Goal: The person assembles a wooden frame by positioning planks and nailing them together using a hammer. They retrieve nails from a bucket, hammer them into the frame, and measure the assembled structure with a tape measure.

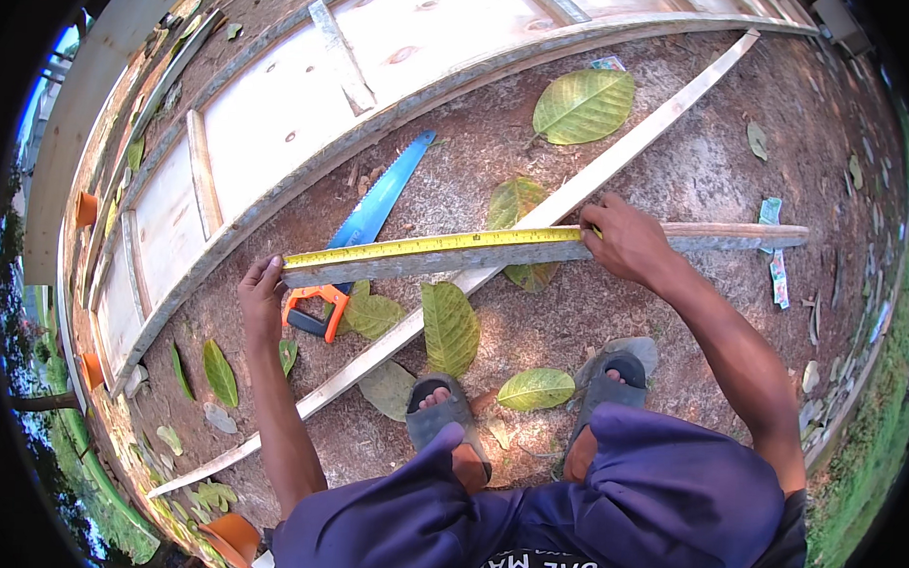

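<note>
A yellow measuring tape lies stretched along the top edge of a grey-sided wooden batten. My left hand is closed at the batten's left end, thumb and fingers pinching the tape's end there. Farther right, my right hand is closed over the tape and the batten; whether the tape's case is inside the palm is hidden. Under the batten a longer pale wooden strip runs diagonally over the ground. A handsaw with a blue blade and orange-black handle lies partly beneath the batten, near my left hand.
A large framed plywood panel fills the far left, its curved-looking edge close beyond the saw. Big leaves and scraps of coloured wrapper litter the dirt. My sandalled feet are near the strip. An orange pot stands at lower left.
</note>
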Action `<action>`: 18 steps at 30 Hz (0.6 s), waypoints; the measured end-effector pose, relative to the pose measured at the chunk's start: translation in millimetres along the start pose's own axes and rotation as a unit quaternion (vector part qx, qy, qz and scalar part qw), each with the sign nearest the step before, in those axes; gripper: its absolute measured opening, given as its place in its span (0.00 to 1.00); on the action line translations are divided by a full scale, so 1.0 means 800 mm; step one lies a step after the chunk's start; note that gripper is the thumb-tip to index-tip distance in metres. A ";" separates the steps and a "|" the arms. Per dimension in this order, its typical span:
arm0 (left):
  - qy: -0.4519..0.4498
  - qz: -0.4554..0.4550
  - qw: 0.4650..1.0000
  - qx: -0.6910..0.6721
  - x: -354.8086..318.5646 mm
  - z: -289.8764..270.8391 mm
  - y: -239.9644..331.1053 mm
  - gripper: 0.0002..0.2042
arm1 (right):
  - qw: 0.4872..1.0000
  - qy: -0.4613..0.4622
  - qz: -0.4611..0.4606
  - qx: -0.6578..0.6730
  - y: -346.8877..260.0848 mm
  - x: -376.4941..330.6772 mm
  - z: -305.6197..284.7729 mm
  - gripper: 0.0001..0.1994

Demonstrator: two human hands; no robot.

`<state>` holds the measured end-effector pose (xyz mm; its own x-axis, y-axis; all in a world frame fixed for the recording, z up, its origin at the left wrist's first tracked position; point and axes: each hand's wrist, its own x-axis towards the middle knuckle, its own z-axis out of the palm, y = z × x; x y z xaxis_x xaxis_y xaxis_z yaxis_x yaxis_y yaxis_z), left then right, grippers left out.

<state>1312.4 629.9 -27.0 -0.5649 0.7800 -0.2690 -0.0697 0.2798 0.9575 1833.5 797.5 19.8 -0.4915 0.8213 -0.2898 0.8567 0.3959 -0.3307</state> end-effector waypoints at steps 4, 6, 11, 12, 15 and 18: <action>0.098 0.091 0.983 0.127 -0.004 0.018 0.005 0.14 | 1.000 0.028 0.005 0.000 -0.003 0.007 0.008 0.09; 0.145 0.181 0.945 0.230 -0.022 0.057 0.012 0.15 | 0.997 0.064 -0.004 -0.032 -0.003 0.003 0.015 0.09; 0.052 0.362 0.873 0.322 -0.080 0.186 0.043 0.11 | 0.996 0.084 -0.007 -0.036 -0.004 0.003 0.015 0.08; -0.001 0.370 0.878 0.305 -0.088 0.210 0.040 0.10 | 0.996 0.088 -0.014 -0.033 -0.005 0.004 0.016 0.08; -0.128 0.383 0.860 0.313 -0.113 0.281 0.036 0.06 | 0.996 0.085 -0.018 -0.028 -0.005 0.005 0.013 0.08; -0.159 0.432 0.826 0.323 -0.122 0.327 0.015 0.05 | 0.997 0.069 -0.016 -0.026 -0.005 0.008 0.010 0.08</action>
<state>1581.9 703.4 -16.7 0.0791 0.9239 0.3745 0.7592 -0.2993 0.5780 1825.8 797.6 12.1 -0.4954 0.8552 -0.1522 0.8496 0.4406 -0.2899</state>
